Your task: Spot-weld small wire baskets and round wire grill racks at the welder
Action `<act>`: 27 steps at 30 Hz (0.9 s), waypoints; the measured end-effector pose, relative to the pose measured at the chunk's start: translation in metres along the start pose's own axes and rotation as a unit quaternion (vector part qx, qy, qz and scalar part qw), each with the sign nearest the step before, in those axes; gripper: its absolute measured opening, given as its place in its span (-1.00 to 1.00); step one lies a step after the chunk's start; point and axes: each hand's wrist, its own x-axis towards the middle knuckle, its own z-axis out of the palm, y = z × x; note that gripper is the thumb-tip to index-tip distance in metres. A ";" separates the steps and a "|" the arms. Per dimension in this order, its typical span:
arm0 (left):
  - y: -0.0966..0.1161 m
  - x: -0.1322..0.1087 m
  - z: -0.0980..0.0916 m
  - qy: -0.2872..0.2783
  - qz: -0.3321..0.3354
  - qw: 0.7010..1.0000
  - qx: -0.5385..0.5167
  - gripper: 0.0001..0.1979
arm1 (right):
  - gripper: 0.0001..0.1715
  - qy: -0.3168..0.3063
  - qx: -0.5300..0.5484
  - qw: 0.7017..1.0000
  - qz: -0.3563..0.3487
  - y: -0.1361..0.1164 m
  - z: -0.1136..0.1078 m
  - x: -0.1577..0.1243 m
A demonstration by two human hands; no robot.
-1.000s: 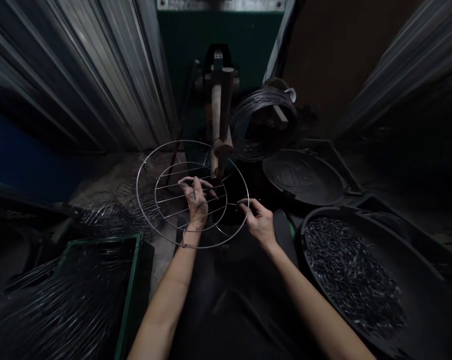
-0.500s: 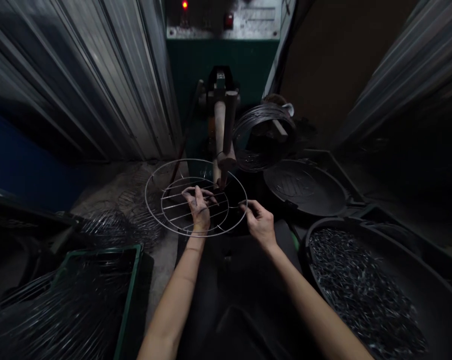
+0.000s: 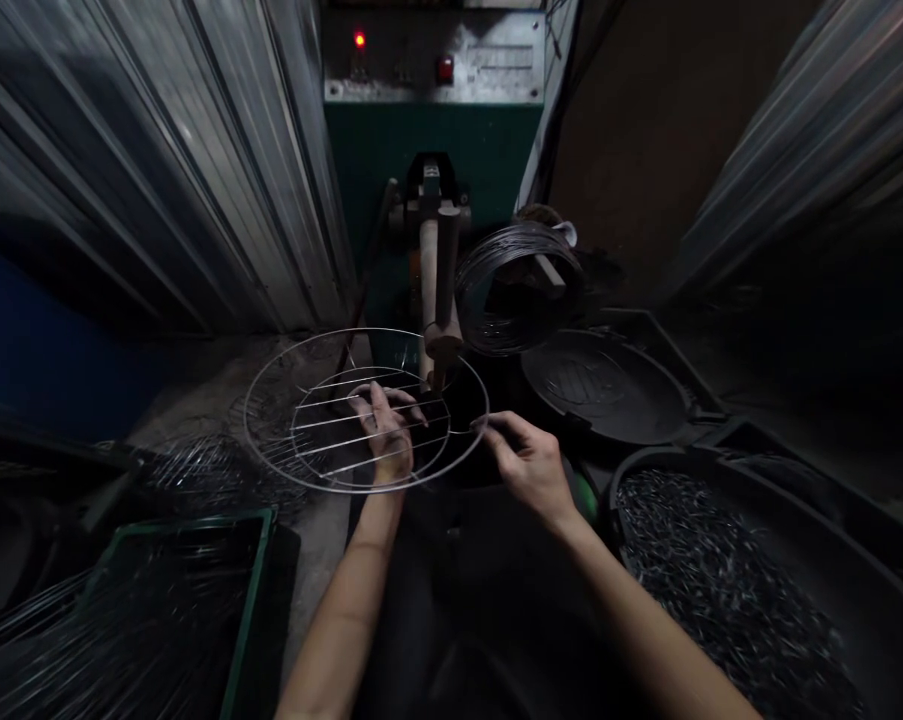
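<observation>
A round wire rack [image 3: 335, 487], with an outer ring, an inner ring and several parallel bars, lies nearly level in front of the machine's electrodes [image 3: 436, 372]. My left hand [image 3: 386, 430] reaches under it, fingers curled around the bars near the inner ring. At the rack's right side, my right hand [image 3: 530, 460] is closed in a pinch at the outer ring. A short thin wire piece [image 3: 462, 431] sticks out from those fingertips toward the inner ring. Whether it touches both rings is too small to tell.
Beside the electrodes hangs a wire coil [image 3: 522, 240]. A black tub of short wire pieces [image 3: 721, 580] stands at right, with a dark round lid [image 3: 608, 385] behind it. A green crate [image 3: 252, 590] holds wires at left. A red lamp glows on the control panel [image 3: 496, 75].
The rack has shifted left and appears larger, with its right edge near the electrodes. Both hands stay on it. The whole view has tilted slightly upward.
</observation>
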 end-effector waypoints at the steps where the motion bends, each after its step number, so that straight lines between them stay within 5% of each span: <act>1: -0.002 0.001 -0.003 -0.006 -0.004 1.000 -0.002 -0.70 | -0.85 -0.007 -0.006 1.000 -0.020 0.000 0.002 -0.002; 7: -0.006 0.001 -0.015 -0.038 0.011 0.999 0.017 -0.70 | -0.83 0.026 -0.064 0.996 -0.049 0.018 0.010 -0.006; 13: -0.011 0.022 -0.014 -0.034 0.039 0.999 0.018 -0.67 | -0.77 0.052 -0.089 0.994 -0.043 0.040 0.027 0.029; 27: -0.028 0.046 -0.012 -0.012 0.059 0.998 -0.010 -0.71 | -0.72 0.041 -0.098 0.994 -0.027 0.043 0.038 0.055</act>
